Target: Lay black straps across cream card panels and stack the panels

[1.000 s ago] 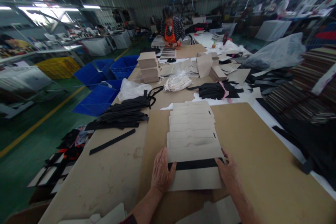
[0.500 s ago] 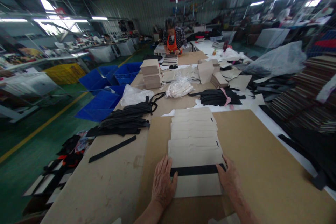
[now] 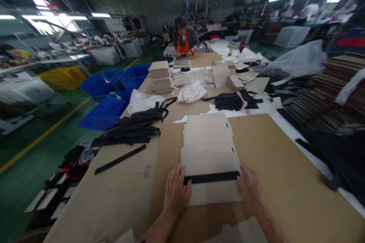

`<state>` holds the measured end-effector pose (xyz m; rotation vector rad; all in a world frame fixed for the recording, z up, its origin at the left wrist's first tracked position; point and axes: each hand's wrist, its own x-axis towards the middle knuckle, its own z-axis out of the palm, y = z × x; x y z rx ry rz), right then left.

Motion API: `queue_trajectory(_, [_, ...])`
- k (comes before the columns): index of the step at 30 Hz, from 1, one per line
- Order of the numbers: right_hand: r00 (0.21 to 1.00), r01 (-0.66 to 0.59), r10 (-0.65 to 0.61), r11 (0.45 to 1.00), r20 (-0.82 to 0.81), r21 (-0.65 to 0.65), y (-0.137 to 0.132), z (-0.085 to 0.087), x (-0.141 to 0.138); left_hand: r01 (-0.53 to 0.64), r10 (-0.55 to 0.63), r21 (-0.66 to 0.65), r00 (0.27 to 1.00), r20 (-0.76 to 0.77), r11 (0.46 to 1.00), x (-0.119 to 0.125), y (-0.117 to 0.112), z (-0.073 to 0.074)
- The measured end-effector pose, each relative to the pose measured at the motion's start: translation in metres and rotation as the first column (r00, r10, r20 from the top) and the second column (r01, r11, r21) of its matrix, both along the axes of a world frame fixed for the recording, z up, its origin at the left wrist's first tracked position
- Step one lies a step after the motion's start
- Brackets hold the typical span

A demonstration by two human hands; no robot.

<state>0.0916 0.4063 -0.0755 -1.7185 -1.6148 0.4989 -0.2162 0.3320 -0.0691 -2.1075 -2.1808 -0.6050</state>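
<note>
A row of overlapping grey cardboard pieces (image 3: 209, 148) lies on a brown board (image 3: 273, 167) before me. The nearest piece (image 3: 213, 193) carries a black strip (image 3: 211, 177) across it. My left hand (image 3: 176, 191) lies flat at the strip's left end, fingers stretched out. My right hand (image 3: 251, 190) rests flat at the strip's right end, slightly blurred. Neither hand holds anything.
A loose black strip (image 3: 119, 158) and a heap of black strips (image 3: 134, 129) lie to the left. Cardboard stacks (image 3: 159, 76), plastic bags (image 3: 142, 100) and more black strips (image 3: 232, 100) are farther along. Blue bins (image 3: 105, 95) stand on the floor left. A person in an orange apron (image 3: 184, 40) works at the far end.
Both hands stay pressed at the ends of the black strip; the right hand has shifted a little down and outward. The camera view has wobbled slightly.
</note>
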Motion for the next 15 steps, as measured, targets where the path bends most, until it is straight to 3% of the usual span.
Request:
queue_trajectory(3, [0.998,0.02,-0.029,0.989,-0.057,-0.145,-0.036,0.017,0.034,0.006,-0.004,-0.02,0.996,0.087,1.0,0.004,0.001,0.009])
queue_trajectory(6, [0.989,0.061,-0.107,0.923,-0.102,-0.379,-0.09,0.029,0.076,0.007,-0.001,-0.028,0.977,0.215,1.0,0.003,0.004,0.008])
queue_trajectory(8, [0.988,0.053,-0.114,0.883,-0.103,-0.467,-0.13,0.034,0.101,0.008,0.0,-0.025,0.953,0.302,1.0,-0.001,0.008,0.006])
queue_trajectory(12, [0.99,0.072,-0.124,0.866,-0.072,-0.495,-0.193,0.031,0.123,-0.089,0.14,-0.127,0.862,0.487,0.988,-0.003,0.015,0.011])
queue_trajectory(15, [0.991,0.114,-0.135,0.88,-0.012,-0.462,-0.206,0.026,0.119,-0.246,0.316,-0.201,0.799,0.512,0.948,0.012,-0.012,0.018])
